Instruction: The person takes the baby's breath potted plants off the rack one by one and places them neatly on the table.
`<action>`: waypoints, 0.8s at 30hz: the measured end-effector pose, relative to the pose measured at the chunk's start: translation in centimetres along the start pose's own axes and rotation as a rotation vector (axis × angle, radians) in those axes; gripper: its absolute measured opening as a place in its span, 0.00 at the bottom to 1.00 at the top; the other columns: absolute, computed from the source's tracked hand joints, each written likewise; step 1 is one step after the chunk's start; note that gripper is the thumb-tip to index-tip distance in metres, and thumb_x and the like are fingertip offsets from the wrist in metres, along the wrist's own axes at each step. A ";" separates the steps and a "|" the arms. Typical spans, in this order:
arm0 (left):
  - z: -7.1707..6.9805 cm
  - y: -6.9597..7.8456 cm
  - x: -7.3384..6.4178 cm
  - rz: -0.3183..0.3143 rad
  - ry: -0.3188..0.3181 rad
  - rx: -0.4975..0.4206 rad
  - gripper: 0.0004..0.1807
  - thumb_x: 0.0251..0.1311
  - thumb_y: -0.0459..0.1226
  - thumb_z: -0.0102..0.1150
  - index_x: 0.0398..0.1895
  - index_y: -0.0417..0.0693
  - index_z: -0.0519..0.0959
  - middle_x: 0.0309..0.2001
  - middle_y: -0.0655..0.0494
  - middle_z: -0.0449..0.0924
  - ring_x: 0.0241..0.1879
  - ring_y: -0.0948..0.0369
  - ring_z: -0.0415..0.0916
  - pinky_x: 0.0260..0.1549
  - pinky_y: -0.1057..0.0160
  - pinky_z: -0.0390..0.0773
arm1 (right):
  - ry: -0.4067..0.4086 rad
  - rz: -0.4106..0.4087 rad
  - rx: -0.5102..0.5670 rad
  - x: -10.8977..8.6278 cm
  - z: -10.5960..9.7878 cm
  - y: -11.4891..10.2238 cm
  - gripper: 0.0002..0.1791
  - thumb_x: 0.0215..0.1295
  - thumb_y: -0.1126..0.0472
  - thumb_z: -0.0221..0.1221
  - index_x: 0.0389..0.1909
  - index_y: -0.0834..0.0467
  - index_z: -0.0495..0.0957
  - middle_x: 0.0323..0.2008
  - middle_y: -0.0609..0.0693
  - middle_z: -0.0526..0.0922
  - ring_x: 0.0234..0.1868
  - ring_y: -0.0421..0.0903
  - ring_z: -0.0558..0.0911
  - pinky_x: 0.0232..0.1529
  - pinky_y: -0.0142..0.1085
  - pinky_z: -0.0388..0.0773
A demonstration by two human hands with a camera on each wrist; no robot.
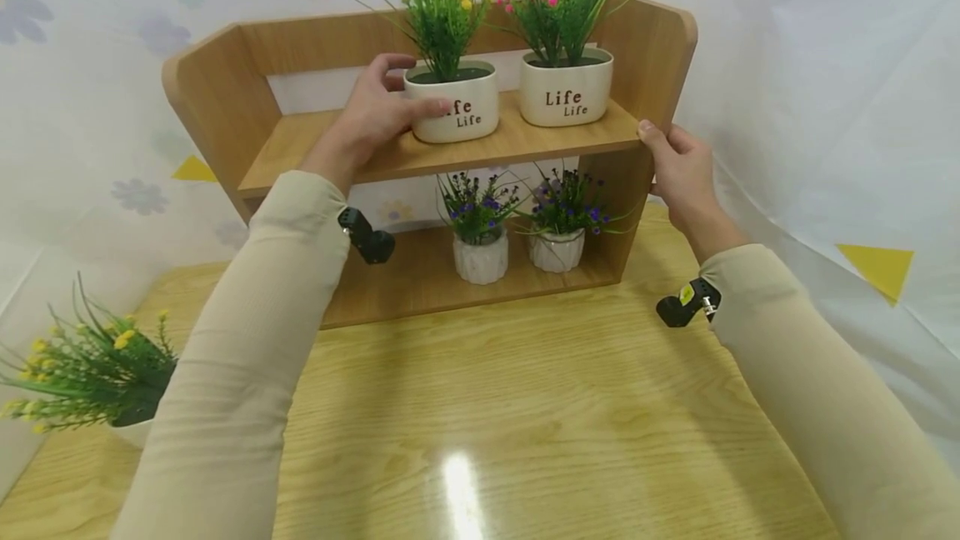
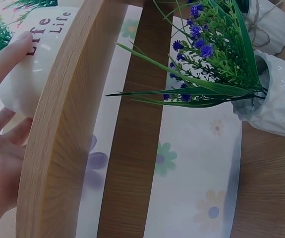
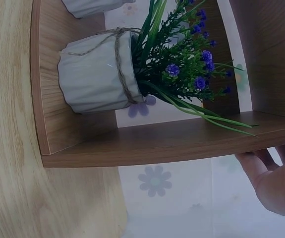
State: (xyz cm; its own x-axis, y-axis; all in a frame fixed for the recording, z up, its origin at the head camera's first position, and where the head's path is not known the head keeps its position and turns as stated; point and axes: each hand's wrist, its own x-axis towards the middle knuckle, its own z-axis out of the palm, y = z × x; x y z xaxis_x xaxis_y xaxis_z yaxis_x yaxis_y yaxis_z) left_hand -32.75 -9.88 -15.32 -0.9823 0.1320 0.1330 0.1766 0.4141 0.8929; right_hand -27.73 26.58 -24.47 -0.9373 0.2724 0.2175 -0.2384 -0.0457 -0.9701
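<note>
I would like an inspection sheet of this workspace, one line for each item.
Surface: pale yellow wood-grain table, bright reflection.
Job's things: oval white pot with yellow flowers and oval white pot with pink flowers, on the upper board of a brown wooden shelf; two round white pots with purple flowers below.
Clutter: another white pot with yellow flowers, on the table, partly hidden by the left sleeve.
Hands: left hand grips the upper yellow-flowered pot; right hand holds the shelf's side edge.
Cables: nothing seen.
Surroundings: white flower-printed sheet, yellow triangles.

There are five potted plants (image 1: 474, 107), one wooden shelf (image 1: 408, 273) and two wrist cameras (image 1: 367, 237)
</note>
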 end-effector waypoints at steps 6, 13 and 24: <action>0.1 -0.1 0.0 0.018 0.008 -0.002 0.52 0.52 0.48 0.77 0.77 0.60 0.56 0.74 0.50 0.59 0.66 0.56 0.64 0.65 0.61 0.67 | 0.011 -0.010 0.008 0.0 -0.1 0.2 0.17 0.64 0.47 0.67 0.46 0.53 0.86 0.36 0.47 0.85 0.38 0.45 0.83 0.28 0.33 0.84; -0.2 -0.3 -0.3 0.020 0.006 -0.026 0.52 0.53 0.46 0.77 0.78 0.58 0.56 0.73 0.49 0.59 0.67 0.55 0.64 0.65 0.60 0.69 | 0.009 -0.015 0.025 0.1 0.3 0.4 0.15 0.65 0.48 0.67 0.45 0.54 0.86 0.35 0.47 0.86 0.38 0.46 0.83 0.28 0.34 0.84; -1.1 -0.3 -1.4 -0.007 0.017 -0.064 0.51 0.52 0.45 0.78 0.77 0.59 0.57 0.75 0.50 0.56 0.67 0.55 0.63 0.63 0.56 0.71 | 0.020 -0.016 0.039 0.3 0.5 0.5 0.15 0.64 0.48 0.67 0.44 0.54 0.86 0.34 0.49 0.86 0.34 0.45 0.83 0.26 0.33 0.83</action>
State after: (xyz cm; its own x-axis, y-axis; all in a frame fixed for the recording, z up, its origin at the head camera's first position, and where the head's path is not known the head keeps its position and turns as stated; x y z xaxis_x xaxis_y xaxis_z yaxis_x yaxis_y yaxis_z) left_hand -31.53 -11.13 -15.31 -0.9845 0.1142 0.1334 0.1660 0.3568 0.9193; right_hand -28.24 26.18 -24.80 -0.9283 0.2921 0.2300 -0.2631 -0.0791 -0.9615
